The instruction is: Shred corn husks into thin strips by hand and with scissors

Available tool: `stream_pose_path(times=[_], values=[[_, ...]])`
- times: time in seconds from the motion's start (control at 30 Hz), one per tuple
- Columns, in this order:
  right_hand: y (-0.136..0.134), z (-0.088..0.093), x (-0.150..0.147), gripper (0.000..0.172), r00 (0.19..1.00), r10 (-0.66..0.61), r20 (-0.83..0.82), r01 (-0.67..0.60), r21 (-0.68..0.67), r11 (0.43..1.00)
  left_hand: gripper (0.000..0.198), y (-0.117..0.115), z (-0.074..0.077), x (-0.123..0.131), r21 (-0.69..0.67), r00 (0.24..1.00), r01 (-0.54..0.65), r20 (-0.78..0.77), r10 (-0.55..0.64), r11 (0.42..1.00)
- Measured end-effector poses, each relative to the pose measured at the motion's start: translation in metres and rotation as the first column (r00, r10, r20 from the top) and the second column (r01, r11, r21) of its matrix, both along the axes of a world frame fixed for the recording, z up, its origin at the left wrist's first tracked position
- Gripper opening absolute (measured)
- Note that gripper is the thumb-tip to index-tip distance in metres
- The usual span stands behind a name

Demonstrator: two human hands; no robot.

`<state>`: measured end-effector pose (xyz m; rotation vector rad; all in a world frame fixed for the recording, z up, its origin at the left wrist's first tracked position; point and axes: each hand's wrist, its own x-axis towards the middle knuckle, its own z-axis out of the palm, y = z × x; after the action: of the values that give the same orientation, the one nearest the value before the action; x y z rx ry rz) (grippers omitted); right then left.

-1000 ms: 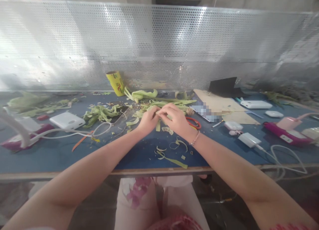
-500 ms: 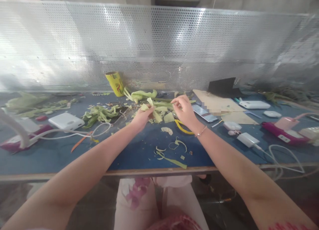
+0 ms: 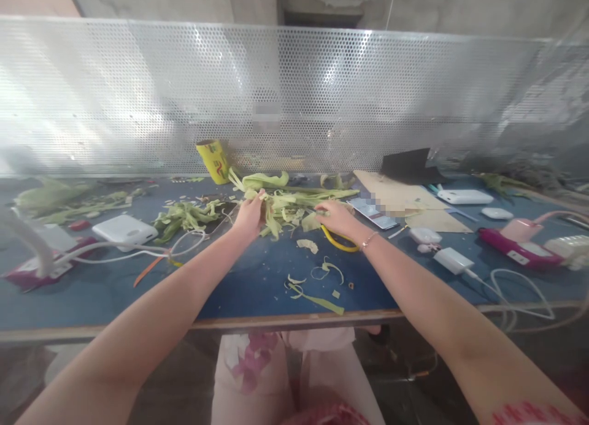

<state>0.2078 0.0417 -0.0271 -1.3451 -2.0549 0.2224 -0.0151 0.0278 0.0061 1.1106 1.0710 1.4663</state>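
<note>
Left hand at the near-left edge of the loose pile of pale-green leaf scraps, mid-table; fingertips partly hidden, can't tell if they are clamped on a scrap or just resting against it. Right hand to the right of the pile, fingers curled, tips by a flat, squarish pale-green leaf piece; can't tell if they pinch it. Hands apart, pile and leaf piece between them.

Yellow curved loop just below right hand, partly covered by it. Behind the pile: large pale-green leafy stalk, lying flat. Yellow printed cylindrical tube tilted beside it, near the silver perforated metal screen.

Left of left hand: clump of green leaf strips, then white boxy device with white cable passing in front. Right of right hand: slim phone with bright screen, next to tan flat sheets. Thin curled peelings near front edge of blue tabletop.
</note>
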Motion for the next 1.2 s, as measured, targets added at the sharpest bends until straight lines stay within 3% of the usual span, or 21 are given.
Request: stream_pose_path(times=[0.07, 0.13, 0.2, 0.3, 0.43, 0.53, 0.6, 0.73, 0.9, 1.07, 1.2], values=[[-0.002, -0.001, -0.005, 0.038, 1.0, -0.006, 0.018, 0.008, -0.071, 0.997, 0.038, -0.004, -0.002, 0.0, 0.001, 0.954, 0.052, -0.295, -0.049, 0.999], [-0.003, -0.002, -0.009, 0.053, 0.999, -0.029, 0.039, 0.033, -0.118, 0.992, 0.043, -0.01, -0.006, 0.004, -0.001, 0.78, 0.12, -0.619, -0.095, 0.993], [-0.003, -0.004, -0.011, 0.055, 0.998, -0.041, 0.045, 0.046, -0.118, 0.992, 0.044, -0.016, -0.008, 0.009, -0.022, 0.603, 0.199, -0.785, -0.14, 0.98], [0.0, -0.006, -0.011, 0.042, 1.0, -0.027, 0.001, 0.027, -0.088, 0.996, 0.042, -0.019, -0.009, 0.013, 0.015, 0.441, 0.199, -0.894, -0.076, 0.98], [0.002, -0.004, -0.01, 0.033, 0.996, 0.009, -0.088, -0.011, -0.019, 1.0, 0.032, -0.015, -0.008, 0.007, 0.032, 0.337, 0.237, -0.94, -0.051, 0.971], [0.002, -0.002, -0.01, 0.035, 0.98, 0.034, -0.195, -0.033, 0.008, 0.999, 0.029, -0.015, -0.008, 0.004, 0.044, 0.247, 0.189, -0.969, -0.004, 0.981], [0.002, 0.0, -0.011, 0.037, 0.955, 0.057, -0.292, -0.059, -0.001, 0.998, 0.038, -0.017, -0.009, 0.005, 0.125, 0.259, 0.141, -0.962, 0.085, 0.982], [-0.002, 0.004, -0.016, 0.044, 0.861, 0.162, -0.482, -0.203, -0.034, 0.979, 0.049, -0.02, -0.009, 0.009, 0.321, 0.368, 0.124, -0.894, 0.257, 0.939], [-0.016, 0.01, -0.025, 0.041, 0.738, 0.303, -0.603, -0.395, -0.023, 0.918, 0.038, -0.016, -0.011, 0.011, 0.248, 0.556, 0.268, -0.829, 0.061, 0.931], [-0.022, 0.01, -0.032, 0.031, 0.758, 0.321, -0.568, -0.411, -0.034, 0.911, 0.027, -0.015, -0.011, 0.011, 0.191, 0.488, 0.265, -0.872, 0.039, 0.945], [-0.011, 0.006, -0.024, 0.023, 0.819, 0.179, -0.545, -0.246, -0.051, 0.968, 0.017, -0.01, -0.013, 0.008, 0.252, 0.512, 0.263, -0.855, 0.087, 0.931]])
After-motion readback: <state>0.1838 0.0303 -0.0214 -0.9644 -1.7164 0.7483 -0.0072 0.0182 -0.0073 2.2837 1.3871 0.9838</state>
